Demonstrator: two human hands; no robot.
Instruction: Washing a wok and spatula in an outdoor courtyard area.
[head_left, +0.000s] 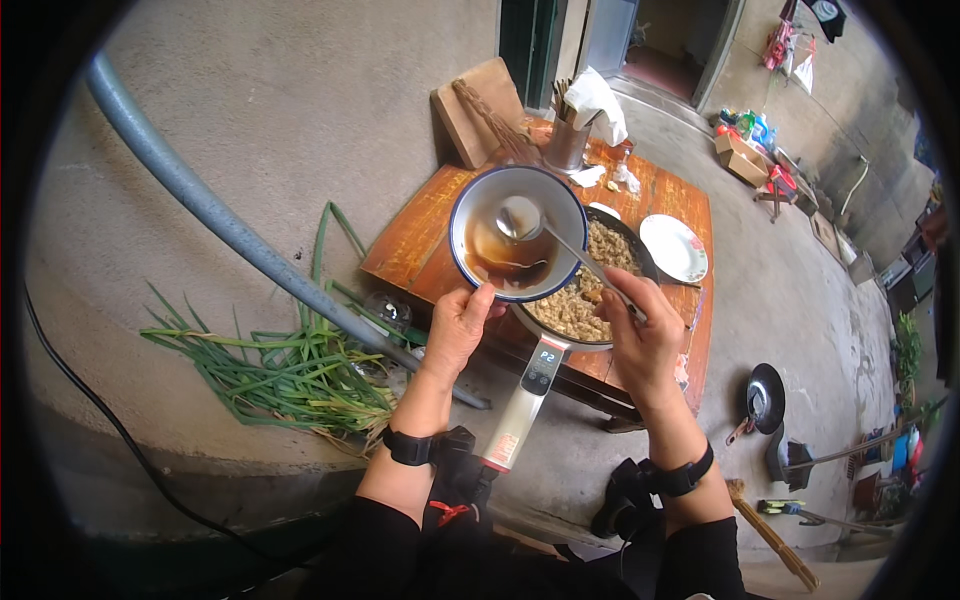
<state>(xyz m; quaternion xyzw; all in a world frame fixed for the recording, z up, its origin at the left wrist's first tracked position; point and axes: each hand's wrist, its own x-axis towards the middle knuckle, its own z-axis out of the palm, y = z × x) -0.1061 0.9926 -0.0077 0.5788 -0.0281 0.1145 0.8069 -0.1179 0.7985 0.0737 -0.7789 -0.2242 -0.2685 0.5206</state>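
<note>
My left hand (459, 328) grips the near rim of a white enamel bowl (459, 225) with a blue edge, its thumb over the lip. Brown liquid (487, 251) covers part of the bowl's bottom. In my right hand (646, 330) is the handle of a metal spoon (574, 244), whose head is inside the bowl. Beneath the bowl, partly hidden by it, an electric frying pan (649, 259) holds crumbly, light brown food (611, 244). The pan's long white handle (517, 420) with a lit display points towards me.
On the wooden table (682, 199) stand a floral white plate (673, 249) and a metal chopstick holder (568, 146). A wooden board (502, 97) leans on the wall. Spring onions (277, 375) lie left, crossed by a grey pipe (247, 232). A wok (765, 397) and a broom (776, 536) are right.
</note>
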